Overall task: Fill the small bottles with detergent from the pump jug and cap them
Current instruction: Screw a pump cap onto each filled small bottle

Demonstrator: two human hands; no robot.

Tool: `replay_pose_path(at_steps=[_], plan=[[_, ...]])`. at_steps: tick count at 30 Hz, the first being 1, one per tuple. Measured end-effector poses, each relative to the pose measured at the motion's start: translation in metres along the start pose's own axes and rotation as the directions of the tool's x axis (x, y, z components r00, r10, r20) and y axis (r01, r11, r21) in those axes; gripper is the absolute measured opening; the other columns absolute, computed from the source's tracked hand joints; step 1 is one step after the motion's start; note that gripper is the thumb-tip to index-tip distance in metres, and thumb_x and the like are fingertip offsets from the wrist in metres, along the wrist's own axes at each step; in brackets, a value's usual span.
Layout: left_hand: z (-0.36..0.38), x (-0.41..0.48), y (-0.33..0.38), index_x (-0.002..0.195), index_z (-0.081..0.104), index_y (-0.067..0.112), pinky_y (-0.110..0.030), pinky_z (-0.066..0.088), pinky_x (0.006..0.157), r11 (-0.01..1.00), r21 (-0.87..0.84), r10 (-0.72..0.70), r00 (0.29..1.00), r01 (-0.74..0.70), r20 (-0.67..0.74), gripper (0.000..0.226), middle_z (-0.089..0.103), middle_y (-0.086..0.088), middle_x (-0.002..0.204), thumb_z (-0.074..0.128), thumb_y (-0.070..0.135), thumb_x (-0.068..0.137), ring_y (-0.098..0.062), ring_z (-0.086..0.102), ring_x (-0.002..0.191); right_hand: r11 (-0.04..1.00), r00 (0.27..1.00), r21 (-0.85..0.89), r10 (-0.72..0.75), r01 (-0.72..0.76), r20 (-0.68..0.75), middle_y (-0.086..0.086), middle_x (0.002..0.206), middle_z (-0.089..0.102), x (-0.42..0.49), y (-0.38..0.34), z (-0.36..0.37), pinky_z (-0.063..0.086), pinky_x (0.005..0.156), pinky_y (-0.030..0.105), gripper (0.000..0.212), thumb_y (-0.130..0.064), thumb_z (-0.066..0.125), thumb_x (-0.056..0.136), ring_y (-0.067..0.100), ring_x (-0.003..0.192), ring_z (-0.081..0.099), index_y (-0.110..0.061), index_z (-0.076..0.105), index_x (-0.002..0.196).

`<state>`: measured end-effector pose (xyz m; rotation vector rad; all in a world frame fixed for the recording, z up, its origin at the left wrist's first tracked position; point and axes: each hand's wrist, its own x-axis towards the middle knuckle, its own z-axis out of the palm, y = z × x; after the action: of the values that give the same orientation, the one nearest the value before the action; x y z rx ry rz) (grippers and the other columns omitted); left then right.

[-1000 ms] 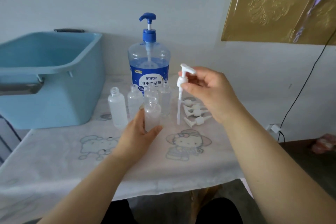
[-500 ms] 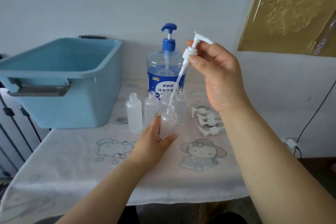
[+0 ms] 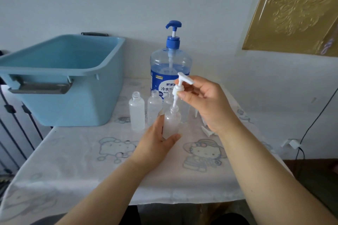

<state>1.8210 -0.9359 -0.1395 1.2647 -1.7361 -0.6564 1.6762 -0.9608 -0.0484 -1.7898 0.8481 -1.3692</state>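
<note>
My left hand (image 3: 157, 141) grips a small frosted bottle (image 3: 171, 122) standing on the table. My right hand (image 3: 206, 102) pinches a white pump cap (image 3: 180, 84) above it, with the cap's tube lowered into the bottle's neck. Several other small open bottles (image 3: 136, 111) stand in a row just behind. The big blue pump jug (image 3: 171, 65) of detergent stands at the back, partly behind my right hand. A few loose white pump caps (image 3: 206, 129) lie to the right, mostly hidden by my right wrist.
A large light-blue plastic tub (image 3: 60, 78) stands at the table's back left. The table wears a white cartoon-print cloth (image 3: 113, 148). A black cable and plug (image 3: 292, 142) hang by the wall on the right.
My right hand has come down with the pump cap, and its tube has gone from above the bottle's mouth into the neck. My left hand keeps hold of the same bottle.
</note>
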Motion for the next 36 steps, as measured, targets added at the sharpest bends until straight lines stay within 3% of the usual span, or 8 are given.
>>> replay_pose_path(at_steps=[4, 10, 16, 23, 27, 32, 34, 36], plan=[[0.000, 0.001, -0.001, 0.137, 0.036, 0.036, -0.004, 0.037, 0.061, 1.000, -0.005, 0.004, 1.000, -0.004, -0.003, 0.058, 0.053, 0.018, 0.078, 0.064, 0.032, 0.086, 0.007, 0.049, 0.065, 0.998, 0.999, -0.062, 0.030, -0.028, 0.029, 0.006, 0.096, 0.071, -0.005, 0.004, 0.001, 0.046, 0.094, 0.052, 0.020, -0.020, 0.069, 0.077, 0.033, 0.094, 0.063, -0.033, 0.072, 0.091], [0.001, 0.000, -0.001, 0.133, 0.040, 0.035, -0.005, 0.035, 0.058, 1.000, -0.013, 0.019, 1.000, -0.019, -0.011, 0.054, 0.048, 0.021, 0.069, 0.066, 0.028, 0.086, 0.008, 0.047, 0.059, 0.989, 0.992, -0.124, 0.090, -0.079, 0.085, 0.002, 0.104, 0.072, -0.010, 0.008, 0.000, 0.046, 0.100, 0.049, 0.020, -0.017, 0.069, 0.082, 0.023, 0.101, 0.066, -0.033, 0.071, 0.094], [0.001, 0.001, -0.005, 0.107, 0.043, 0.034, -0.010, 0.034, 0.055, 1.000, 0.002, 0.005, 1.000, -0.005, -0.005, 0.032, 0.042, 0.014, 0.064, 0.066, 0.030, 0.085, 0.004, 0.045, 0.057, 0.985, 0.986, -0.135, 0.124, -0.108, 0.112, -0.003, 0.104, 0.073, -0.014, 0.011, -0.003, 0.047, 0.100, 0.041, 0.023, -0.014, 0.069, 0.085, 0.018, 0.101, 0.067, -0.035, 0.071, 0.095], [0.001, 0.002, -0.004, 0.120, 0.044, 0.032, -0.008, 0.036, 0.054, 1.000, 0.000, 0.011, 1.000, -0.011, 0.003, 0.041, 0.046, 0.014, 0.065, 0.065, 0.027, 0.086, 0.006, 0.046, 0.055, 0.959, 0.992, -0.274, 0.099, -0.073, 0.082, -0.012, 0.077, 0.066, -0.009, 0.015, 0.000, 0.046, 0.081, 0.025, 0.016, -0.018, 0.079, 0.075, 0.003, 0.076, 0.059, -0.023, 0.064, 0.081], [0.002, 0.003, -0.005, 0.125, 0.043, 0.032, -0.012, 0.035, 0.055, 1.000, -0.006, 0.008, 1.000, -0.008, 0.016, 0.045, 0.048, 0.012, 0.068, 0.065, 0.030, 0.086, 0.001, 0.045, 0.056, 0.963, 0.988, -0.255, 0.115, -0.087, 0.098, -0.007, 0.093, 0.068, -0.009, 0.016, 0.000, 0.044, 0.086, 0.033, 0.024, -0.031, 0.075, 0.074, 0.002, 0.084, 0.057, -0.018, 0.067, 0.092], [0.001, 0.003, -0.004, 0.117, 0.041, 0.034, -0.010, 0.035, 0.052, 1.000, 0.004, 0.004, 1.000, -0.004, 0.015, 0.039, 0.043, 0.010, 0.063, 0.064, 0.027, 0.087, 0.004, 0.044, 0.052, 0.950, 0.995, -0.295, 0.104, -0.100, -0.001, -0.015, 0.076, 0.060, -0.011, 0.020, 0.008, 0.039, 0.071, 0.006, 0.024, -0.028, 0.082, 0.070, -0.008, 0.072, 0.053, -0.029, 0.059, 0.076], [0.001, 0.002, -0.003, 0.109, 0.042, 0.032, -0.010, 0.035, 0.052, 1.000, 0.003, 0.002, 1.000, -0.002, 0.016, 0.033, 0.041, 0.010, 0.062, 0.065, 0.025, 0.087, 0.004, 0.043, 0.052, 0.958, 0.991, -0.257, 0.136, -0.128, 0.013, -0.016, 0.081, 0.057, -0.013, 0.024, 0.008, 0.038, 0.072, 0.007, 0.030, -0.035, 0.083, 0.067, -0.008, 0.073, 0.051, -0.027, 0.059, 0.084], [0.001, 0.002, -0.004, 0.114, 0.042, 0.035, -0.011, 0.034, 0.053, 1.000, -0.010, 0.013, 1.000, -0.013, 0.020, 0.036, 0.047, 0.010, 0.066, 0.064, 0.026, 0.087, 0.002, 0.044, 0.054, 0.975, 0.980, -0.138, 0.184, -0.173, 0.071, -0.013, 0.092, 0.059, -0.014, 0.024, 0.007, 0.042, 0.081, 0.021, 0.039, -0.039, 0.077, 0.068, -0.001, 0.083, 0.054, -0.023, 0.065, 0.102]])
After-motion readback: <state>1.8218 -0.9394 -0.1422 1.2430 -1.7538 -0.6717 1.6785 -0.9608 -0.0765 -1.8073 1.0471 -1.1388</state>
